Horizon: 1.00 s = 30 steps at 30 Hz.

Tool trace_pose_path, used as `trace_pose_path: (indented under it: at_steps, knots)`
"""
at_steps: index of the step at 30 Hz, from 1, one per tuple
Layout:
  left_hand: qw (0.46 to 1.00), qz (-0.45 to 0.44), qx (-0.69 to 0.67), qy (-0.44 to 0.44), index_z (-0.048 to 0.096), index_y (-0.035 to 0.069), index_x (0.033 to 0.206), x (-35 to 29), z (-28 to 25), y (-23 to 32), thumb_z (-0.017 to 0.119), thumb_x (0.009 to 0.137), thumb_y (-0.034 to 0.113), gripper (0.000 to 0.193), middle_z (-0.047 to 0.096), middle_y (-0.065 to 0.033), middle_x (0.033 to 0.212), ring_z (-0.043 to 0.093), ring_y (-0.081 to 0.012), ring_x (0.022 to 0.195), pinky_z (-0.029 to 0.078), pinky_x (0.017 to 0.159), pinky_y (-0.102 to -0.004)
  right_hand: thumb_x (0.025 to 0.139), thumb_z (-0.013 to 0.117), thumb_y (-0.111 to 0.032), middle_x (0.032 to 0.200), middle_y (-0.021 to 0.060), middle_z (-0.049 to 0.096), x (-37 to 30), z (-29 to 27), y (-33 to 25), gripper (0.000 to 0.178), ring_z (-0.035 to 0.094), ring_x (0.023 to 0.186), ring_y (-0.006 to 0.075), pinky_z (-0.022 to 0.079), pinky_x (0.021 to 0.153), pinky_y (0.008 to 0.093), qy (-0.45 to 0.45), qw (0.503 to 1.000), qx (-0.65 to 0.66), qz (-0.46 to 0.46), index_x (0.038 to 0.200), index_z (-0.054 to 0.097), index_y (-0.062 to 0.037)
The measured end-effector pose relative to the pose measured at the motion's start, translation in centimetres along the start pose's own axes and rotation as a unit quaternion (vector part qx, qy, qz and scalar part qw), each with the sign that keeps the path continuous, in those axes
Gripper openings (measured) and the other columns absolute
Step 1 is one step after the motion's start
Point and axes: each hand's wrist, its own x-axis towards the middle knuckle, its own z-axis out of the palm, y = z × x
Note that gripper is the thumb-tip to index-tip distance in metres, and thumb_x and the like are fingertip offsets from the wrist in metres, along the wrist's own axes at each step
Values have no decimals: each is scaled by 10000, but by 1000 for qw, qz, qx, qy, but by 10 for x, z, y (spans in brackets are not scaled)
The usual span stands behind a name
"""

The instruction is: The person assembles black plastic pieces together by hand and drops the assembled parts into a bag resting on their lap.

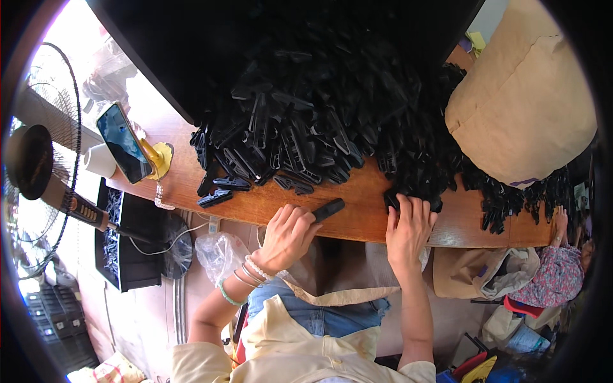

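My left hand is closed round one end of a long black plastic piece, which looks like a clip. The piece sticks out to the right, over the front edge of the wooden table. Several bracelets circle that wrist. My right hand bends its fingers over black plastic pieces at the near side of a big heap. What its fingertips grip is partly hidden. A few loose black pieces lie apart from the heap, left of centre.
A large black bin lies behind the heap. Left are a phone on a yellow stand, a white cup, a fan and a black crate. A tan sack stands right, near another person.
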Motion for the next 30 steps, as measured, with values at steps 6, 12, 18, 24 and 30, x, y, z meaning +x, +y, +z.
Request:
trace_pose_path:
  at_steps: [6, 12, 18, 24, 30]
  knots:
    - [994, -9, -82, -69, 570, 6, 1090, 17, -3, 15, 713, 749, 19, 370, 582, -119, 907, 550, -297, 772, 480, 706, -387, 772, 697, -39, 976, 86, 549, 5, -4, 2, 294, 494, 927, 243, 337, 807, 384, -47, 999, -21, 9, 1058, 637, -1]
    - [990, 82, -12, -118, 627, 34, 1138, 32, -1, 6, 672, 729, 28, 411, 572, -134, 1082, 543, -308, 952, 473, 823, -400, 777, 689, -8, 1015, 94, 576, 5, -6, 1, 284, 513, 954, 257, 347, 822, 391, -21, 999, 7, 23, 1044, 595, -20]
    - [991, 11, -95, -97, 656, 20, 1060, 29, 4, 3, 738, 723, 72, 351, 593, -126, 996, 583, -307, 897, 504, 752, -385, 798, 682, 51, 966, 131, 631, -21, -7, -27, 272, 593, 878, 286, 469, 784, 360, -23, 937, 345, 58, 1056, 617, -5]
    - [984, -31, -152, -89, 668, -15, 952, 24, 3, -4, 734, 747, 73, 233, 571, -108, 928, 589, -293, 828, 510, 697, -372, 790, 717, 14, 932, 105, 634, -34, 2, -23, 274, 586, 851, 269, 478, 721, 355, -72, 910, 405, 54, 1060, 666, 10]
    - [978, -8, -177, -112, 654, -30, 968, 30, 4, -9, 719, 748, 43, 240, 567, -118, 916, 582, -304, 828, 504, 701, -377, 760, 733, 10, 932, 94, 613, -19, -1, -12, 268, 561, 838, 260, 461, 696, 362, -123, 907, 400, 42, 1024, 686, 16]
